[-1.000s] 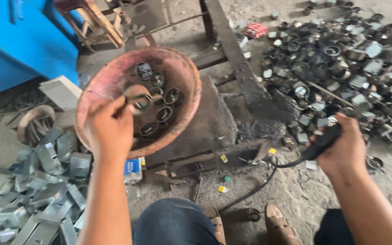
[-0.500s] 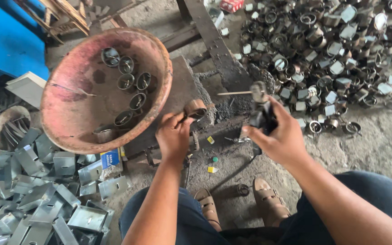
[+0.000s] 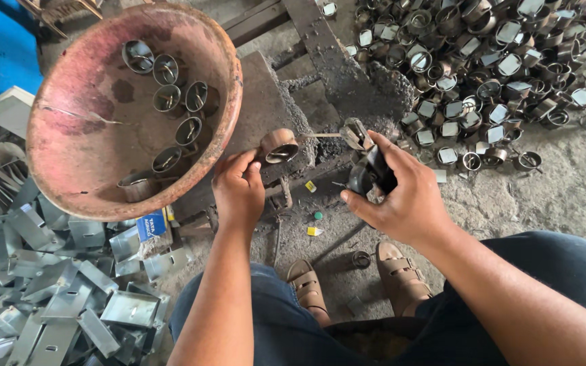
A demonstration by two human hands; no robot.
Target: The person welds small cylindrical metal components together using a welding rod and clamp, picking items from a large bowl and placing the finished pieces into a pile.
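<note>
Holding a metal ring (image 3: 279, 146) now, the left hand (image 3: 237, 190) pinches it while the right hand (image 3: 401, 196) stays clenched on the black holder (image 3: 371, 173).

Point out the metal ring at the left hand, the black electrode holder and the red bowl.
metal ring (image 3: 279, 145), head view, on its curved outer band.
black electrode holder (image 3: 369, 173), head view, on its body.
red bowl (image 3: 233, 81), head view, on its right rim.

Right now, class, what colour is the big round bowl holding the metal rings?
Faded reddish-pink, worn and stained, seen best in the head view: the bowl.
</note>
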